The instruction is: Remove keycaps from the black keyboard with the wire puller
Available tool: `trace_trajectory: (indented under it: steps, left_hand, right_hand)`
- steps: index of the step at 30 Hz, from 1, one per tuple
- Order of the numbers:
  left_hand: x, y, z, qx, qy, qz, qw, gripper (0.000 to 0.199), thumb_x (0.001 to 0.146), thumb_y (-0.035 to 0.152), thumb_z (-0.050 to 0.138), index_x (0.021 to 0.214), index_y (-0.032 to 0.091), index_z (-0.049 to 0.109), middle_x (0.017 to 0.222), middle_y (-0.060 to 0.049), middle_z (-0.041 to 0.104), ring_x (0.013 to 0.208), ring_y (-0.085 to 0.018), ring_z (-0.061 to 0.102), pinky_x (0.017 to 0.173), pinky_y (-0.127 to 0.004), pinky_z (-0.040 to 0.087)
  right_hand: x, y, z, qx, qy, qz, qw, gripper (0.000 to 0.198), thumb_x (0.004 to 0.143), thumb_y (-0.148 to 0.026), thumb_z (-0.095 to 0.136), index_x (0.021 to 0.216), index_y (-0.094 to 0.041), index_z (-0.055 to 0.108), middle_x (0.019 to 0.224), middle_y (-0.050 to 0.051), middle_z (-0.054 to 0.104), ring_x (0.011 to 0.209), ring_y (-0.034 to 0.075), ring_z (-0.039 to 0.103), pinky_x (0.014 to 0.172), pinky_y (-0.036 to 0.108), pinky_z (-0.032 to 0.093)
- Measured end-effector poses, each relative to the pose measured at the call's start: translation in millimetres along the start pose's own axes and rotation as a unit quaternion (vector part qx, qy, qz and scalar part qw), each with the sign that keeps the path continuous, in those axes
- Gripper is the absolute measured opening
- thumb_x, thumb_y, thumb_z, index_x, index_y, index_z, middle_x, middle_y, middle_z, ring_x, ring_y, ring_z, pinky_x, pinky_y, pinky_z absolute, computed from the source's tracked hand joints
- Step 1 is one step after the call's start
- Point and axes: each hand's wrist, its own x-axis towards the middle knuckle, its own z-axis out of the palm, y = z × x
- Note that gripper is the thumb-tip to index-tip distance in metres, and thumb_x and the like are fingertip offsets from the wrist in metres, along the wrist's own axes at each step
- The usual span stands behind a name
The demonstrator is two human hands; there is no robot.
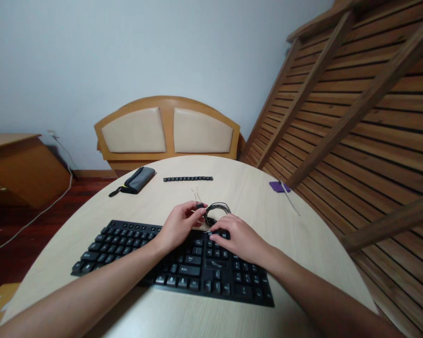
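A black keyboard (pixel 190 271) lies at a slant on the round table, in front of me. My left hand (pixel 183 223) is above its back edge, fingers closed on what looks like a wire keycap puller (pixel 196 194). Two thin wire prongs point away from the hand, and a small black piece shows at the fingertips. My right hand (pixel 234 234) rests at the keyboard's top row, thumb and fingers drawn together near a small pale bit; what they pinch is too small to make out. Just beyond the hands sits a coiled black cable (pixel 223 205).
A row of loose black keycaps (pixel 188 179) lies farther back on the table (pixel 246 188). A grey zipped pouch (pixel 141 179) is at the left. To the right are a purple cloth (pixel 277 187) and a thin white stick (pixel 289 199). Wooden slats (pixel 356 117) lean at the right.
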Motion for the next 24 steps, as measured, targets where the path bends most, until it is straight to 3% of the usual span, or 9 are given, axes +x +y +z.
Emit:
trace_trajectory:
  steps: [8, 11, 19, 24]
  left_hand:
    - [-8.8, -17.3, 3.0, 0.019, 0.011, 0.029, 0.999, 0.037, 0.088, 0.04, 0.06, 0.113, 0.014, 0.064, 0.085, -0.005, 0.067, 0.075, -0.016, 0.061, 0.07, -0.028, 0.051]
    - [-10.5, -15.1, 3.0, 0.023, 0.016, 0.04, 0.999, 0.032, 0.088, 0.038, 0.059, 0.109, 0.014, 0.065, 0.091, -0.006, 0.067, 0.078, -0.017, 0.061, 0.071, -0.027, 0.05]
    - [-7.3, -14.8, 4.4, -0.027, -0.011, 0.007, 1.0, 0.03, 0.087, 0.036, 0.06, 0.105, 0.012, 0.066, 0.08, -0.003, 0.064, 0.071, -0.014, 0.057, 0.067, -0.026, 0.047]
    - [-8.4, -12.4, 2.9, 0.007, -0.022, 0.015, 1.0, 0.026, 0.088, 0.035, 0.059, 0.098, 0.013, 0.068, 0.081, -0.004, 0.067, 0.072, -0.015, 0.059, 0.069, -0.027, 0.047]
  right_hand:
    - [-1.2, -1.6, -1.0, 0.006, 0.005, 0.004, 1.0, 0.011, 0.083, -0.025, 0.065, 0.092, -0.02, 0.07, 0.089, 0.003, 0.07, 0.09, 0.019, 0.06, 0.085, 0.033, 0.045]
    - [-0.2, -2.7, -1.3, 0.004, 0.005, 0.003, 1.0, 0.01, 0.083, -0.023, 0.065, 0.092, -0.02, 0.069, 0.089, 0.003, 0.07, 0.09, 0.019, 0.06, 0.085, 0.033, 0.045]
    - [-2.1, -1.3, 1.0, -0.007, 0.009, 0.012, 1.0, 0.01, 0.081, -0.023, 0.067, 0.091, -0.02, 0.068, 0.088, 0.003, 0.069, 0.091, 0.02, 0.06, 0.085, 0.035, 0.046]
    - [-1.5, -0.5, 1.1, -0.01, 0.009, 0.013, 1.0, 0.011, 0.081, -0.023, 0.066, 0.092, -0.02, 0.068, 0.09, 0.003, 0.069, 0.093, 0.02, 0.06, 0.086, 0.035, 0.046]
